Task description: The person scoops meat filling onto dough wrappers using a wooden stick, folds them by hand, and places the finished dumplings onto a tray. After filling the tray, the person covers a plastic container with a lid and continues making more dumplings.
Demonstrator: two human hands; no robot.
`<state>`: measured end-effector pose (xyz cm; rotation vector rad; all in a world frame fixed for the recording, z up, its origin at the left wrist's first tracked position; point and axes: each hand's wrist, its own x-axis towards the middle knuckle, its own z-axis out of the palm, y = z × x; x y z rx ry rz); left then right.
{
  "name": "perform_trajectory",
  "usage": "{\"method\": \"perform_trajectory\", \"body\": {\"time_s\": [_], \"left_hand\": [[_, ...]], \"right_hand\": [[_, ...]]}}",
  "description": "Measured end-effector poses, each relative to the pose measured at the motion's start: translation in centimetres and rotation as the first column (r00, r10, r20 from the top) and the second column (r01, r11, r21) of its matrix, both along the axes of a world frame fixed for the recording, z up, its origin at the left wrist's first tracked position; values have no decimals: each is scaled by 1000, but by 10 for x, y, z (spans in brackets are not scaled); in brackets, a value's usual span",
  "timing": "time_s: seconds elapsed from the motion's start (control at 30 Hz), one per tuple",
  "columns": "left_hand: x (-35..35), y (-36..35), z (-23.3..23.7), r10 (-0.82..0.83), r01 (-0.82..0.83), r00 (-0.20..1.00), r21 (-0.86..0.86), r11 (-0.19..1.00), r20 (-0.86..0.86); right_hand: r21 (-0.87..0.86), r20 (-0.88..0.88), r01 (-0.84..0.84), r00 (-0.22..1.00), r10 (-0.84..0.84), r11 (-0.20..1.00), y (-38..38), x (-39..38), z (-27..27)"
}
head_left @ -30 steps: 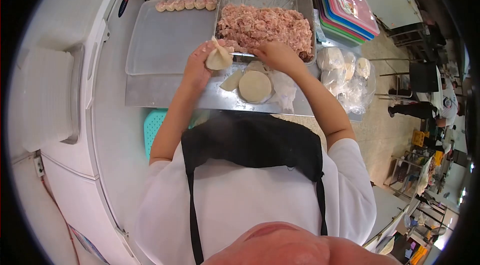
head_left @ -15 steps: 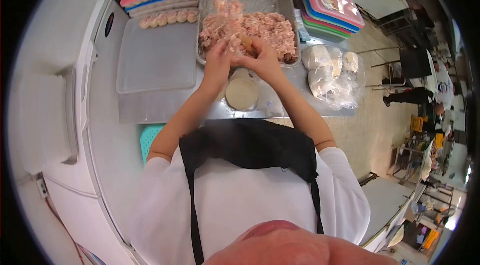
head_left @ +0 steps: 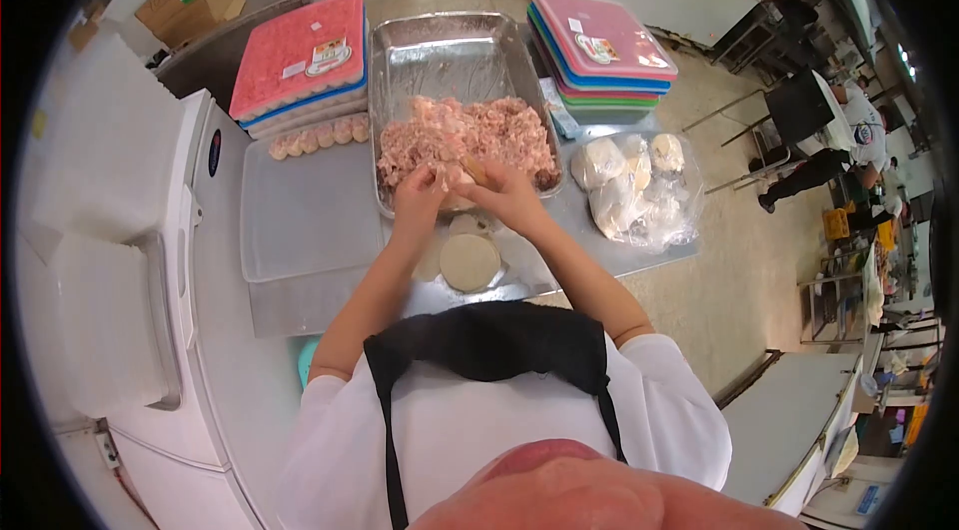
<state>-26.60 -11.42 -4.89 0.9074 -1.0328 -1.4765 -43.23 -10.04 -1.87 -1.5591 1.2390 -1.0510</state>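
Note:
At the near edge of a metal pan [head_left: 377, 145], my two hands are close together. My left hand [head_left: 418, 198] is closed around a small pale piece that looks like a dumpling wrapper [head_left: 443, 180], partly hidden by the fingers. Pinched in my right hand [head_left: 507, 198] is a tan, flat spreading stick [head_left: 477, 170], its tip near the wrapper. Pink minced meat filling [head_left: 504, 130] fills the near half of the pan. Just below my hands, a stack of round dough wrappers [head_left: 470, 262] lies on the steel table.
Left of the pan, a translucent tray [head_left: 310, 220] bears a row of dumplings [head_left: 320, 136] along its far edge. Stacked lidded boxes [head_left: 300, 55] [head_left: 604, 40] flank the pan. A plastic bag of dough pieces [head_left: 639, 200] lies at right. Farther right stands a person [head_left: 861, 135].
The view has tilted up, so the table sits lower and more of the room behind it shows. My hands stay together at the pan's near edge, holding the same things.

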Motion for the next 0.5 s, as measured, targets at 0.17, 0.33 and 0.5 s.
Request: {"method": "perform_trajectory", "body": {"time_s": [0.17,0.33,0.5], "left_hand": [[23,-12,3,-227,263,907,-55,963,354],[31,-6,17,-246,294,938,180,939,-246],[40,-11,11,-94,314,824,-311,897,559]], "right_hand": [[111,57,-32,998,26,993,5,-16,27],[144,154,-78,987,55,987,10,-16,34],[104,96,-40,995,30,994,13,-14,39]]}}
